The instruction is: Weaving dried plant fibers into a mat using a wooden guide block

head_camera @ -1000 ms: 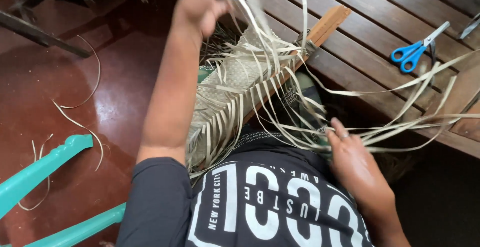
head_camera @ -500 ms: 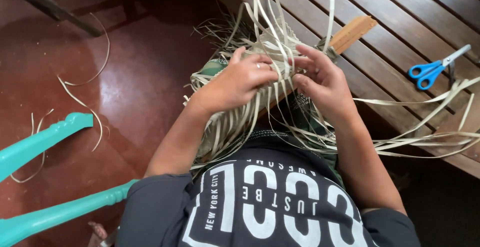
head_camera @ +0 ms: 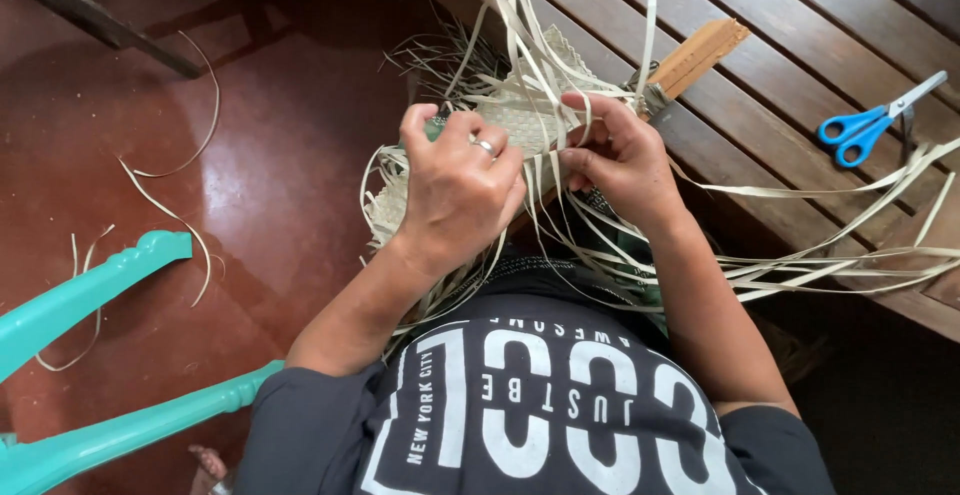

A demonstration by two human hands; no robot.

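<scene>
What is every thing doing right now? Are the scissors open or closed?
Left hand: closed over the woven mat, gripping strips.
Right hand: fingers pinching a strip at the mat's edge.
Woven mat: partly woven, loose strips sticking out.
Blue scissors: closed, lying on the wooden bench.
Wooden stick: lying under the mat.
Loose strips: scattered on the red floor.

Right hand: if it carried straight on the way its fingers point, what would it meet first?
The right hand points left, already touching the woven mat; beyond that, likely the left hand, though depth is unclear.
</scene>
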